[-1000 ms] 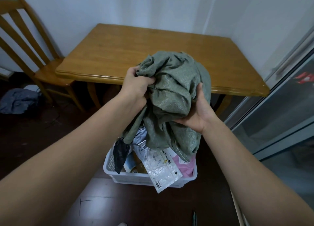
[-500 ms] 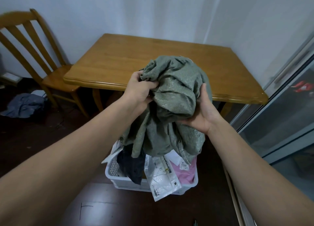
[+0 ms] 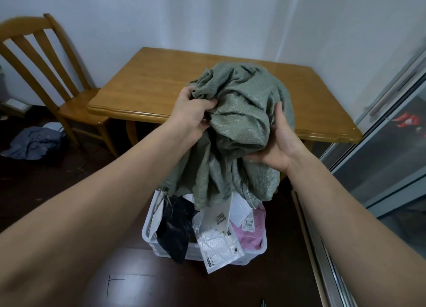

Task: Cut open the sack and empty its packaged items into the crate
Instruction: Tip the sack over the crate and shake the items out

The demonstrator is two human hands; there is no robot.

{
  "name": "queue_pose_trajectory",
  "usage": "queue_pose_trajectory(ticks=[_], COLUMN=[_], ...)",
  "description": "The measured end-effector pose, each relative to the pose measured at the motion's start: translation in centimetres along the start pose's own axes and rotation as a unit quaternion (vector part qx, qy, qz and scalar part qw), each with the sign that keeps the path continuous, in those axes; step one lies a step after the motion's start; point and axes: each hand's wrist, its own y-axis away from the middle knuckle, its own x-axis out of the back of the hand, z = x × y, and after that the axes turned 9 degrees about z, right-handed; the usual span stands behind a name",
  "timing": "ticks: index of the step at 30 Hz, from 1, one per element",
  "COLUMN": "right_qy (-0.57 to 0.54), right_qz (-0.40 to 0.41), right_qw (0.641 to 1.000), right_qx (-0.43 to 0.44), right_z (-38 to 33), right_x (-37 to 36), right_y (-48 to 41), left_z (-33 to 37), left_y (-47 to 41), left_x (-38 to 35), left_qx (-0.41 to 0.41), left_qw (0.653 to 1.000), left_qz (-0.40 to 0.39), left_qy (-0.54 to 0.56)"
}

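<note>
A grey-green woven sack (image 3: 242, 122) is bunched up in the air above a white plastic crate (image 3: 255, 253) on the dark floor. My left hand (image 3: 192, 114) grips the sack's crumpled upper left part. My right hand (image 3: 280, 143) cups it from the right and below. The sack's loose lower end hangs down to the crate's far rim. In the crate lie a black packet (image 3: 176, 230), a white bubble mailer (image 3: 219, 244) that sticks out over the front rim, and a pink packet (image 3: 250, 233).
A wooden table (image 3: 161, 87) stands just behind the sack, and a wooden chair (image 3: 46, 76) is at the left. A grey bag (image 3: 34, 143) lies on the floor under the chair. A sliding glass door track (image 3: 322, 249) runs along the right.
The black packet and the white mailer have slid further out of the sack's hanging end into the crate. Both hands keep their grip, with the sack bunched slightly higher.
</note>
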Motion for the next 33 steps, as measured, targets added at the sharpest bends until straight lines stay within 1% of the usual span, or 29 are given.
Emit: queue_pose_trajectory(ticks=[2,6,8,12,14,19,24,26,28,31,33], right_qy=[0.0,0.003,0.005,0.008,0.023,0.052,0.047,0.034,0.017,-0.006,-0.016], right_qz=[0.002,0.016,0.012,-0.015,-0.023,-0.012,-0.016,0.004,0.049,0.124,0.149], right_qw=[1.0,1.0,0.999,0.999,0.999,0.998,0.999,0.999,0.998,0.989,0.983], right_qx=[0.012,0.024,0.03,0.035,0.034,0.015,0.014,0.019,0.031,0.074,0.11], right_z=[-0.2,-0.7,-1.1,-1.9,-2.1,-1.5,-1.3,-1.1,-0.8,-0.6,-0.4], right_x=[0.0,-0.2,-0.5,-0.7,-0.8,-1.6,-2.4,-2.5,-2.5,-2.7,-3.2], right_y=[-0.1,0.1,0.3,0.8,1.0,0.9,0.8,0.5,-0.1,-0.7,-0.9], left_z=[-0.1,0.0,0.4,1.0,1.0,-0.2,-0.3,-0.2,-0.1,0.2,0.8], left_y=[0.0,0.2,0.4,0.4,0.6,1.2,2.1,2.4,2.8,3.5,3.6], left_x=[-0.2,-0.8,-1.1,-1.4,-1.2,-0.5,0.0,0.3,0.6,1.0,1.5], left_qx=[0.004,-0.014,-0.03,-0.046,-0.053,-0.057,-0.074,-0.06,-0.038,-0.032,-0.043], left_qw=[1.0,1.0,0.999,0.998,0.998,0.995,0.985,0.98,0.977,0.973,0.968], left_qz=[-0.003,-0.012,-0.029,-0.034,-0.033,-0.038,-0.067,-0.08,-0.089,-0.094,-0.086], left_qy=[0.007,0.004,0.001,-0.012,-0.024,-0.075,-0.144,-0.17,-0.189,-0.21,-0.231])
